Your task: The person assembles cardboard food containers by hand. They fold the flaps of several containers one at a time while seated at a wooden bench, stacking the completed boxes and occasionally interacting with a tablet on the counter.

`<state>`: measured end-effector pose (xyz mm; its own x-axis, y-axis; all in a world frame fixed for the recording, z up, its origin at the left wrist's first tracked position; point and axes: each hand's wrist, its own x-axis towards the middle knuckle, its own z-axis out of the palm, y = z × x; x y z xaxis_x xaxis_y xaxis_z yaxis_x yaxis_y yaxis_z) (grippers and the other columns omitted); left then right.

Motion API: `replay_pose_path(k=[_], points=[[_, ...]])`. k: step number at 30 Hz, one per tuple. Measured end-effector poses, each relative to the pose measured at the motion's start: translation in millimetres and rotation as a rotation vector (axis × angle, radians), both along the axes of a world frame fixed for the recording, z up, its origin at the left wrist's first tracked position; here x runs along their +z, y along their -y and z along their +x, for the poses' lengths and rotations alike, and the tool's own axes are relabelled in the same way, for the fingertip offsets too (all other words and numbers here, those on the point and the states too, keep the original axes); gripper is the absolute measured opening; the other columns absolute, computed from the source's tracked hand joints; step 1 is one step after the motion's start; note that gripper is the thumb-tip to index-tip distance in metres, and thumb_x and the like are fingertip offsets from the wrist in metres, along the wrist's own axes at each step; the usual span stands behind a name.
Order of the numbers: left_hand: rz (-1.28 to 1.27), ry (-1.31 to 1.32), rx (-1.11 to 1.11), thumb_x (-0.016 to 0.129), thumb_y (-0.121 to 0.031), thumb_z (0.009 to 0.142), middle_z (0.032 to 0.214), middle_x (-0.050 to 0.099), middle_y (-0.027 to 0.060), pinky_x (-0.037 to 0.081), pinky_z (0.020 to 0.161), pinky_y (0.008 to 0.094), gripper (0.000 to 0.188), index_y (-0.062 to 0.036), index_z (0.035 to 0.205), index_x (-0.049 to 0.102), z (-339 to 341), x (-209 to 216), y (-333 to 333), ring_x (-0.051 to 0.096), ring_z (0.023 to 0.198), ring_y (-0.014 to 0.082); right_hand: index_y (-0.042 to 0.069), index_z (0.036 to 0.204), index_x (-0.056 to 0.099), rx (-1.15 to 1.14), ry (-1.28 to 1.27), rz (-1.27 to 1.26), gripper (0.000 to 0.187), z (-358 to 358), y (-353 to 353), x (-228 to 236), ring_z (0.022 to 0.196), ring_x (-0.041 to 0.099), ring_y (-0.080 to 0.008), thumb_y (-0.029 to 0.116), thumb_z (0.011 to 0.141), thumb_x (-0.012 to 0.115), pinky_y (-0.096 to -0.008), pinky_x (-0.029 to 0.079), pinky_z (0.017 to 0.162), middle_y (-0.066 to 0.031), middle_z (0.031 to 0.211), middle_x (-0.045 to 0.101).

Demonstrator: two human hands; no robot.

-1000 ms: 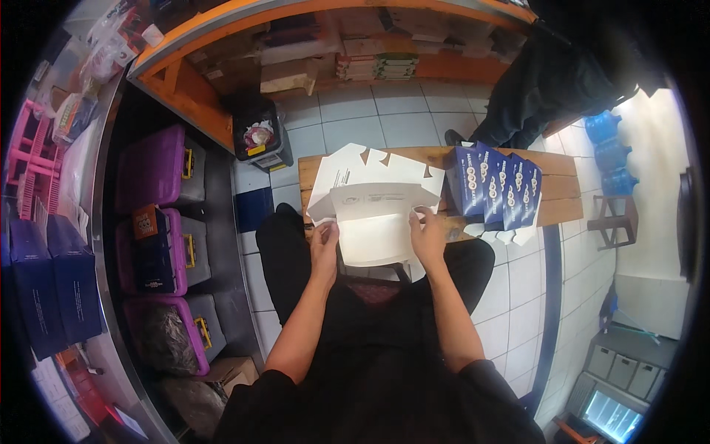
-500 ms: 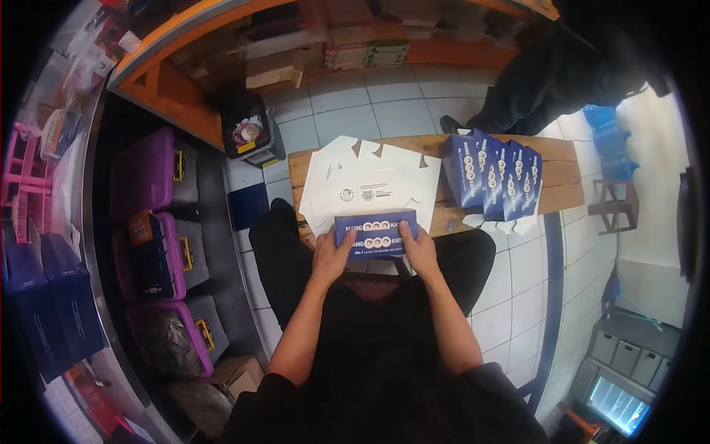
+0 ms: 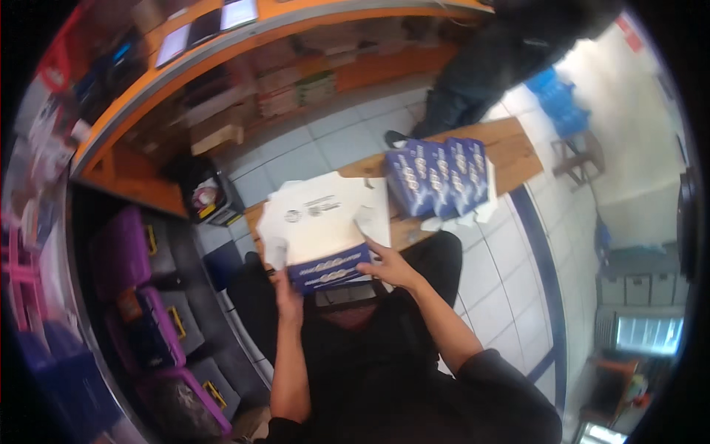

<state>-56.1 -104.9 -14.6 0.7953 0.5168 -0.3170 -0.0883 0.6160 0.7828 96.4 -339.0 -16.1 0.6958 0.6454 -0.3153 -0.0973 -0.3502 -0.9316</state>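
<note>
Between my two hands is a partly folded cardboard box (image 3: pixel 329 268), with dark blue printed sides toward me and a broad white panel standing out on the far side. My left hand (image 3: pixel 287 292) grips its left end, the fingers partly hidden by the card. At the right end my right hand (image 3: pixel 386 266) holds the edge with thumb and fingers. Beneath and beyond it, flat white box blanks (image 3: pixel 377 194) lie on a wooden bench (image 3: pixel 514 152). Several blue boxes (image 3: pixel 444 177) stand in a tight, leaning row farther right on the bench.
A person in dark clothes (image 3: pixel 473 74) stands beyond the bench. Purple-lidded bins (image 3: pixel 159 322) fill a shelf on my left, and a black crate (image 3: pixel 211 198) sits on the floor ahead. A brown stool (image 3: pixel 580 159) stands at the right, near blue bottles (image 3: pixel 558 103).
The box has tilted, and its white panel now shows above the blue sides. My hands have shifted to its two ends. The whole view has swung to the right.
</note>
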Motion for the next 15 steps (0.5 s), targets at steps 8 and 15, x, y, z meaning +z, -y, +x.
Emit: replay_pose_path(k=[8, 15], points=[[0.331, -0.431, -0.011, 0.062, -0.015, 0.102, 0.151, 0.048, 0.0230, 0.037, 0.115, 0.0377, 0.060, 0.0064, 0.152, 0.039, -16, -6, -8, 0.047, 0.141, 0.0294, 0.001, 0.125, 0.066, -0.617, 0.483, -0.251, 0.035, 68, 75, 65, 0.108, 0.071, -0.0294, 0.020, 0.096, 0.063, -0.0391, 0.055, 0.088, -0.0193, 0.114, 0.073], [0.483, -0.489, -0.024, 0.063, -0.017, 0.103, 0.136, 0.063, 0.0213, 0.044, 0.107, 0.0345, 0.047, 0.0093, 0.141, 0.054, -16, -21, -11, 0.060, 0.124, 0.0260, 0.001, 0.128, 0.068, -0.785, 0.124, -0.190, 0.044, 241, 207, -7, 0.107, 0.066, -0.0241, 0.031, 0.095, 0.070, -0.0343, 0.047, 0.092, -0.0147, 0.121, 0.071]])
